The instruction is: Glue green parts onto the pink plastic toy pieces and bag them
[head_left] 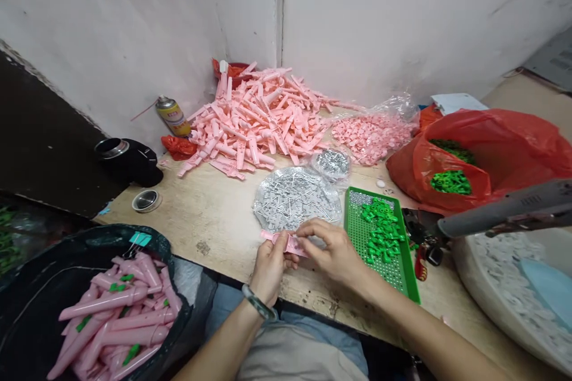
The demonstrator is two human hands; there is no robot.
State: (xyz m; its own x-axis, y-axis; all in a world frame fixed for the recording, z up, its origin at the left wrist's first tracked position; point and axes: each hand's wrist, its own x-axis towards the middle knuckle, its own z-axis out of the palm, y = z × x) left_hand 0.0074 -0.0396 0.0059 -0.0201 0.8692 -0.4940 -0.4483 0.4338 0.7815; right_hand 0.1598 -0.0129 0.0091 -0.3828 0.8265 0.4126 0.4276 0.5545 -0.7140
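Pink plastic piece point(286, 243) lies side to side, held by the left hand point(270, 268) near one end and pinched by the right hand point(334, 252) near the other, just above the wooden desk point(201, 226).

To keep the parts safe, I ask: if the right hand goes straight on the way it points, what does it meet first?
The right hand already touches the pink piece; past that, probably the bag of silver parts, though depth is unclear.
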